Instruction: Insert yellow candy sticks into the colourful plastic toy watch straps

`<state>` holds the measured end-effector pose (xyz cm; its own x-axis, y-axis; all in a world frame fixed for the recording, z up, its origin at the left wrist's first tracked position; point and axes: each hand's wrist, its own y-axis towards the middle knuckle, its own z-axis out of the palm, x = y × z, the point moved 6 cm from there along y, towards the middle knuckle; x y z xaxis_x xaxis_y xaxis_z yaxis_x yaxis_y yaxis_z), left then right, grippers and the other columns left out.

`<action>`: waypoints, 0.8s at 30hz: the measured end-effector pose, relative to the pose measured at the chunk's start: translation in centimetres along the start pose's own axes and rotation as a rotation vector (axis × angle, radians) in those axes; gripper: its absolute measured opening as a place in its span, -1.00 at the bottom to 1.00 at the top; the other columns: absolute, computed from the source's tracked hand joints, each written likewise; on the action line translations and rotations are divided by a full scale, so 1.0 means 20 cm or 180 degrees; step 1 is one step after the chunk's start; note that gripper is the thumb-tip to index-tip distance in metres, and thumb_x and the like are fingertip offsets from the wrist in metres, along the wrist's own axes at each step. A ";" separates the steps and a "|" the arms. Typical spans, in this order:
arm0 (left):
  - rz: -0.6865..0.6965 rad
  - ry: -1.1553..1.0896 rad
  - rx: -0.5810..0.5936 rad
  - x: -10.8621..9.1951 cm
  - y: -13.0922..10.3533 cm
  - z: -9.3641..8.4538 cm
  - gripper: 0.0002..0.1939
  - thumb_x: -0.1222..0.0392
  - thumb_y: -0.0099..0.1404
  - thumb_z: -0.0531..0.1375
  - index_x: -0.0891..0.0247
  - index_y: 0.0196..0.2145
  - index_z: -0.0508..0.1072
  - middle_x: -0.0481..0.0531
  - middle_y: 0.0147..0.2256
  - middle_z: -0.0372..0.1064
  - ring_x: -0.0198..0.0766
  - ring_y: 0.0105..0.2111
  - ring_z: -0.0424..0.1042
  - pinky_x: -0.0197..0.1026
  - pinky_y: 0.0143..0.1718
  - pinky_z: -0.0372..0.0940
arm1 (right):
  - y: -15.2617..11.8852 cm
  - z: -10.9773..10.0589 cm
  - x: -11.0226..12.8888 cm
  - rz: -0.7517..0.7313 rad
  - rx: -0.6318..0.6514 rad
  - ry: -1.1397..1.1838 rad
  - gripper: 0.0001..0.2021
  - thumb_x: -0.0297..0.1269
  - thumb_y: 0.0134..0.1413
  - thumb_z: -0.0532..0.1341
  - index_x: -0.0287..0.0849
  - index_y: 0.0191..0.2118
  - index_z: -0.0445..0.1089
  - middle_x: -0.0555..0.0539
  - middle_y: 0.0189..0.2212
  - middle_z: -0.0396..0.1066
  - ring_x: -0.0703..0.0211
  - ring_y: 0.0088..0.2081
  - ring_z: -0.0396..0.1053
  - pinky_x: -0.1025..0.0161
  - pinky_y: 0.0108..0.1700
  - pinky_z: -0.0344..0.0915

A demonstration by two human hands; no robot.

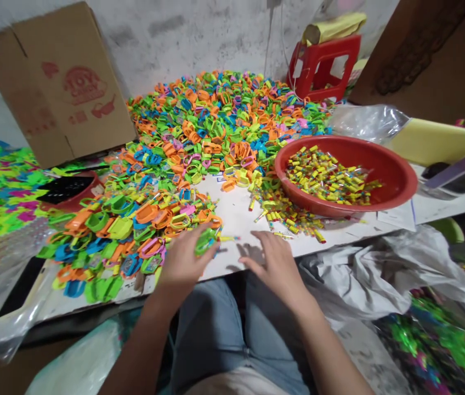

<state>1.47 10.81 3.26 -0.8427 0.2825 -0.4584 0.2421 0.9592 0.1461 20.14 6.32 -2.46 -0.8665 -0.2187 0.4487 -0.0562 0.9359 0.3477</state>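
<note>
We find the left hand [185,258] curled, thumb and fingers pinching a green watch-shaped piece [205,241]. A yellow tube [228,238] projects from that piece toward the right hand [273,263]; blur prevents us from telling whether the two are joined. The right hand is spread over the white tabletop [234,200], with nothing visible in its fingers.

In our judgement, good handling calls for a light, steady pinch on the green piece, leaving the tube's end accessible to the right fingers without bending it. We would advise taking single items from the near edges: the heap of coloured pieces [146,219] lies beyond and left of the left hand, the loose yellow tubes [294,216] just ahead of the right, beside the red basin [339,207].

Writing: on the carton [57,115], beyond the left hand, we read "TOY" in red; the line beneath appears to be "CANDY". Tube labels are too small to read.
</note>
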 end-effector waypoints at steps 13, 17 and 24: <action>-0.0426 0.1178 -0.0815 0.32 0.25 -0.17 -0.65 -0.01 0.31 0.10 0.12 -0.01 0.43 0.11 0.04 0.42 0.00 0.14 0.27 0.21 0.30 -0.27 | -0.02 0.07 -0.36 0.1037 0.0382 -0.1181 -0.76 -0.30 0.20 0.16 -0.18 -0.03 0.37 -0.20 -0.04 0.38 -0.09 -0.01 0.27 -0.03 -0.03 0.10; -0.0327 0.1017 -0.0832 0.26 0.14 -0.15 -0.61 0.05 0.31 0.11 0.12 0.08 0.37 0.10 0.20 0.24 0.04 0.25 0.09 0.29 0.29 -0.31 | -0.01 0.09 -0.38 0.1016 0.0422 -0.1265 -0.76 -0.29 0.19 0.15 -0.15 -0.04 0.39 -0.19 -0.08 0.39 -0.11 -0.04 0.27 -0.03 -0.10 0.15; 0.0027 0.0319 -0.1311 0.19 -0.20 -0.15 -0.74 0.20 0.27 0.15 0.08 -0.07 0.46 0.05 0.15 0.25 -0.09 0.20 0.15 0.13 0.28 -0.11 | -0.03 0.16 -0.48 0.0874 0.0617 -0.1416 -0.49 -0.08 0.30 -0.19 -0.14 -0.10 0.47 -0.32 -0.09 0.35 -0.27 -0.08 0.29 -0.07 -0.26 0.20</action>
<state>-4.15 7.96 3.58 -0.8889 0.2684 -0.3711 0.0540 0.8660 0.4971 26.92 8.71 -9.59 -0.9857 0.1386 0.0961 0.1473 0.9850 0.0903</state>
